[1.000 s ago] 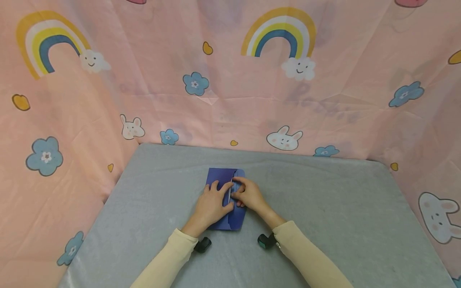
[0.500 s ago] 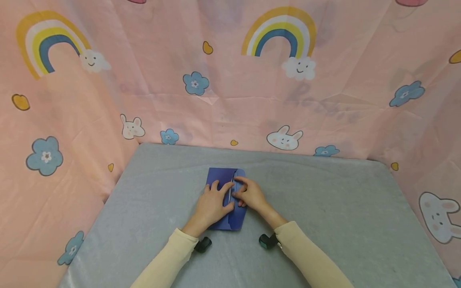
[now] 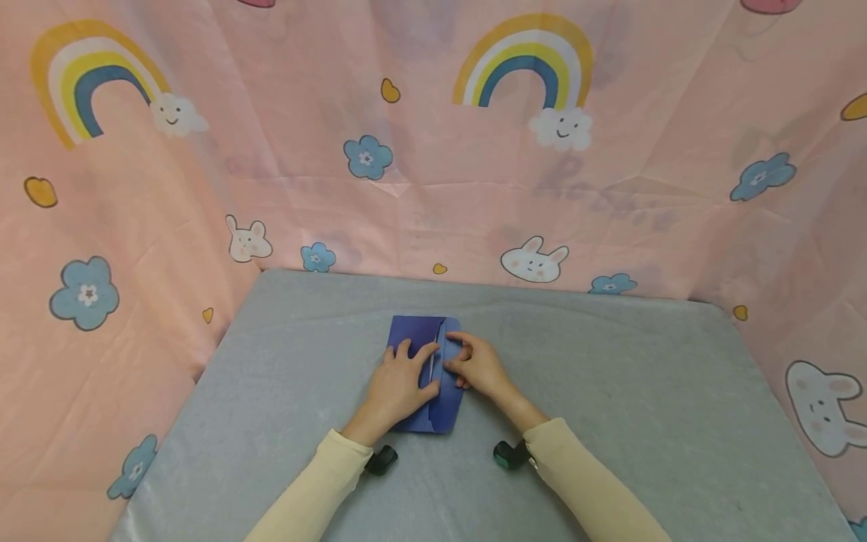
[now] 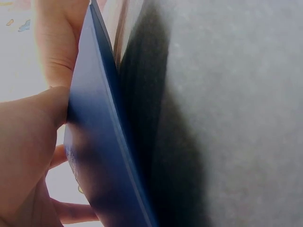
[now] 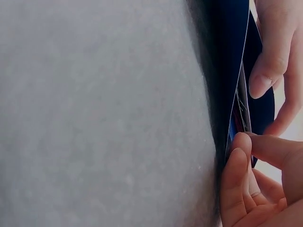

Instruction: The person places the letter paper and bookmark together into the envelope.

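Note:
A blue-purple paper envelope point(image 3: 415, 331) lies on the grey cloth, its opening and flap point(image 3: 447, 410) towards the right. My left hand point(image 3: 400, 385) rests on the envelope's body with spread fingers, the thumb near the opening. At that opening my right hand point(image 3: 482, 370) pinches the edge of a thin card point(image 5: 240, 111) between thumb and forefinger. Most of the card is hidden inside the envelope. In the left wrist view the envelope point(image 4: 97, 94) appears edge-on, its near side slightly raised.
A grey cloth covers the table point(image 3: 609, 406). Behind and at both sides hangs a pink curtain point(image 3: 433, 211) with rainbows, flowers and rabbits. Small black wrist cameras point(image 3: 381, 461) sit at both cuffs.
My right hand has shifted slightly to the right, and a wider light-blue strip shows at the opening. The left hand and the envelope have stayed in place.

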Action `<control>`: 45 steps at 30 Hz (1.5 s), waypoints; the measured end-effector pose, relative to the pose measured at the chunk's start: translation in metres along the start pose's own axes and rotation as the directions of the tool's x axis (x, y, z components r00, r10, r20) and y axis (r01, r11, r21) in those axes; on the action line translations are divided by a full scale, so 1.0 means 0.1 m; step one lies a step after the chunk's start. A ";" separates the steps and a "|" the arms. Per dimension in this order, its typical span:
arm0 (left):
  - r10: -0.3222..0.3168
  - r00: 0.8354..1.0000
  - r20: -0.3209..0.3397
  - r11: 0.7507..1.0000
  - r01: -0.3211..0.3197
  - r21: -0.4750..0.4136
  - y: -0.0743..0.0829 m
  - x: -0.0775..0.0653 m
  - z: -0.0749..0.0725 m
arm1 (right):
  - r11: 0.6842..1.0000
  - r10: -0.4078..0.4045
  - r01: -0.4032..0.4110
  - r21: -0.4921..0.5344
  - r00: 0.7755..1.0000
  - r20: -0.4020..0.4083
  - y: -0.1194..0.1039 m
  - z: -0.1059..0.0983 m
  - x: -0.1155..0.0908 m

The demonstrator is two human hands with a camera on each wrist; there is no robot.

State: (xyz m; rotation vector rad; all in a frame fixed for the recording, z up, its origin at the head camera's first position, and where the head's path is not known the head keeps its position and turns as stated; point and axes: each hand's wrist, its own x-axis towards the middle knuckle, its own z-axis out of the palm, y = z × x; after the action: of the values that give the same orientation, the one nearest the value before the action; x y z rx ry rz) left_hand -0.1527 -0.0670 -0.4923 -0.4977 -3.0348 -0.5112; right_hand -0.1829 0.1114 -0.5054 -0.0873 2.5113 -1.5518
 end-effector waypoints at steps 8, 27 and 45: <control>-0.008 1.000 0.013 1.000 0.008 0.008 0.00 0.00 0.00 | 1.000 -0.028 0.028 -0.002 1.000 0.001 0.02 -0.04 -0.01; -0.010 1.000 0.014 1.000 0.010 -0.030 -0.02 0.01 -0.01 | 0.998 -0.034 0.035 -0.049 0.999 0.009 0.09 -0.11 -0.07; -0.001 0.997 0.078 0.998 -0.004 0.060 0.00 0.02 -0.05 | 0.996 -0.057 0.059 -0.070 0.998 0.036 0.14 -0.14 -0.09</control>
State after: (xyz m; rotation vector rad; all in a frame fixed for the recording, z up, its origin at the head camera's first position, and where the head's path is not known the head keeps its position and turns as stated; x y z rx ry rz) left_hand -0.1543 -0.0679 -0.4877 -0.5288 -3.1128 -0.4089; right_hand -0.1759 0.1317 -0.5106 -0.1969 2.5596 -1.4685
